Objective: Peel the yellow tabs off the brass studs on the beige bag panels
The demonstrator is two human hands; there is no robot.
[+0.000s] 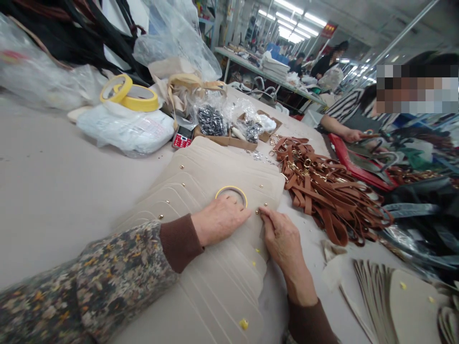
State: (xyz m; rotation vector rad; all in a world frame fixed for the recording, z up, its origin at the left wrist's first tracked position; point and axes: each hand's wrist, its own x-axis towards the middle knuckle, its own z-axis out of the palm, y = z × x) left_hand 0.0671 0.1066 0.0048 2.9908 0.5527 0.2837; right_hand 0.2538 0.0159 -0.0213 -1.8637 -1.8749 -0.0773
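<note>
Fanned beige panels [215, 162] lie overlapping in front of me, with small gold-coloured metal studs [182, 166] along both sides. My left hand [222, 217] is closed over the near side of a thin roll of yellow tape [231, 187], which rests on the panels. Just to its right, my right hand [283, 234] pinches thumb and forefinger together at the panels' right edge, close to a stud. What sits between those fingertips is too small to make out. Bits of yellow tape [244, 324] stick to the nearer panels.
Brown straps with gold clasps [315, 186] pile up at right. Behind the panels stand cardboard boxes [229, 141] of bagged hardware. Yellow tape rolls [141, 98] sit on a white bag [125, 129] at left. More beige pieces [409, 306] lie lower right. A co-worker's hand [353, 135] works across the table.
</note>
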